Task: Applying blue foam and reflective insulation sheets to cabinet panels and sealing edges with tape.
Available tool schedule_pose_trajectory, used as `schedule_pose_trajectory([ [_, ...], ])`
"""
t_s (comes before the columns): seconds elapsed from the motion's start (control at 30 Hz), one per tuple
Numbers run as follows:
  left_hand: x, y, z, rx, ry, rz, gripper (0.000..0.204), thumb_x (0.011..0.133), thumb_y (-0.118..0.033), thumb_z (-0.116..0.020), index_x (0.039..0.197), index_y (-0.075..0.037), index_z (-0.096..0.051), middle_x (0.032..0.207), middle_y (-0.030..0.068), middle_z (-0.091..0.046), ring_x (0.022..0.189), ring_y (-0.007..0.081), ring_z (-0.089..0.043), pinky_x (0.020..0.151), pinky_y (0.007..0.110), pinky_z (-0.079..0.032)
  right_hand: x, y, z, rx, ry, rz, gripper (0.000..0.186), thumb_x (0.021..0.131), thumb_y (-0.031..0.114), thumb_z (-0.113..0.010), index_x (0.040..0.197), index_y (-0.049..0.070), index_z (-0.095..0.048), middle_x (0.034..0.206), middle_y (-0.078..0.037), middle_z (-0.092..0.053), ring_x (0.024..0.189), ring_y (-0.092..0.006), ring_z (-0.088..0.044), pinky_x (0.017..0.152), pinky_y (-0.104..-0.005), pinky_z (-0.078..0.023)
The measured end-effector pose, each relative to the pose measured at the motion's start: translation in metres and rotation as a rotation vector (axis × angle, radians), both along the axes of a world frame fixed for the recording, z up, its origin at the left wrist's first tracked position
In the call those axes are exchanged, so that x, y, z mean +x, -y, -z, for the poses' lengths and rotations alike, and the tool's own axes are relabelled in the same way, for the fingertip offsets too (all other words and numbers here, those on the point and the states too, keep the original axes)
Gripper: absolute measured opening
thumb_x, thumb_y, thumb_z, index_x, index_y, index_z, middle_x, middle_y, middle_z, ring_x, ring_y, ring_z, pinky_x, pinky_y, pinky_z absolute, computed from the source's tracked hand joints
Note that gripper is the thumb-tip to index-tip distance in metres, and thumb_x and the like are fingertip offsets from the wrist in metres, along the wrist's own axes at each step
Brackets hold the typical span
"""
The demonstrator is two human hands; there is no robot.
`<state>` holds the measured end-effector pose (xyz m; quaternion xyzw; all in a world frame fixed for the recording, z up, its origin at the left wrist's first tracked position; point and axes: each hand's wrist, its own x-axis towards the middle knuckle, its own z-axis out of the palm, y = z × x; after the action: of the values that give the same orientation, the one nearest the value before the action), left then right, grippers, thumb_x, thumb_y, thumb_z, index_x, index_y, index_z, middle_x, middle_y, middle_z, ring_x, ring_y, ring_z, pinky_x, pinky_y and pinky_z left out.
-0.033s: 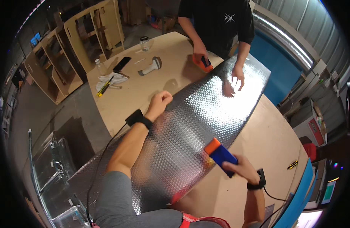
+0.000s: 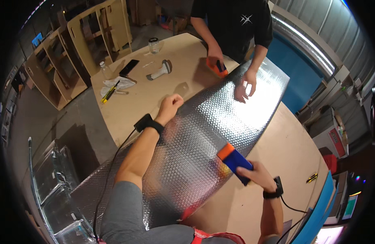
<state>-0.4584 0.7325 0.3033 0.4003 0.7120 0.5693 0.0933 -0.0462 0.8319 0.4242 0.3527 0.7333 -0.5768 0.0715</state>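
A shiny silver bubble-textured foil sheet (image 2: 195, 138) lies across the table in front of me. My left hand (image 2: 170, 107) is closed at the sheet's far-left edge; its curled fingers hide whatever may be in them. Over the near-right edge of the sheet, my right hand (image 2: 258, 175) grips a flat blue block tool with an orange end (image 2: 237, 164). Its orange end points up and left, over the foil. Across the table, a co-worker's one hand (image 2: 214, 53) holds an orange and dark tool (image 2: 217, 68), while the other hand (image 2: 247, 83) is over the bright far part of the sheet.
On the wooden table (image 2: 126, 105) are a glass jar (image 2: 154, 45), a grey-white handheld device (image 2: 160, 72), a black phone (image 2: 129, 68), a clear bottle (image 2: 105, 69), a white cloth (image 2: 123, 83) and two yellow cutters (image 2: 110, 92). Cables trail from both my wrist straps. Wooden frames stand back left.
The co-worker's free hand has shifted slightly left over the foil. My blue and orange tool has moved a little up and left, and the whole view has shifted slightly.
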Motion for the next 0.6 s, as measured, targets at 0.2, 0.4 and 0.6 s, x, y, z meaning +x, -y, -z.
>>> schedule_pose_trajectory([
  [0.2, -0.078, -0.053, 0.064, -0.151, -0.029, -0.066, 0.009, 0.092, -0.013, -0.064, 0.093, -0.004, -0.065, 0.075, 0.0014, -0.062, 0.071, 0.0124, -0.057, 0.068, 0.028, -0.047, -0.088, -0.050, -0.003, 0.059, 0.037, 0.033, 0.059, 0.085, 0.050, -0.072, 0.099, -0.007, -0.067, 0.076, -0.005, -0.065, 0.057, -0.0090, -0.058, 0.053, -0.0238, -0.047],
  [0.4, -0.111, -0.038, 0.112, -0.445, 0.011, -0.064, 0.022, 0.090, -0.021, -0.067, 0.111, -0.013, -0.068, 0.090, 0.0094, -0.067, 0.084, 0.0261, -0.064, 0.075, 0.040, -0.050, -0.133, -0.057, 0.021, 0.144, 0.262, -0.038, 0.062, 0.087, 0.050, -0.070, 0.106, -0.008, -0.067, 0.087, -0.010, -0.069, 0.076, -0.0143, -0.066, 0.064, -0.0244, -0.051],
  [0.6, -0.025, -0.031, 0.030, -0.517, -0.467, -0.043, 0.035, 0.091, -0.021, -0.061, 0.125, -0.012, -0.064, 0.127, 0.0164, -0.057, 0.124, 0.0320, -0.050, 0.102, 0.043, -0.043, -0.175, -0.071, -0.008, 0.182, 0.481, -0.127, 0.069, 0.082, 0.060, -0.070, 0.108, -0.004, -0.068, 0.086, -0.006, -0.068, 0.045, -0.0063, -0.043, 0.032, -0.0253, -0.022],
])
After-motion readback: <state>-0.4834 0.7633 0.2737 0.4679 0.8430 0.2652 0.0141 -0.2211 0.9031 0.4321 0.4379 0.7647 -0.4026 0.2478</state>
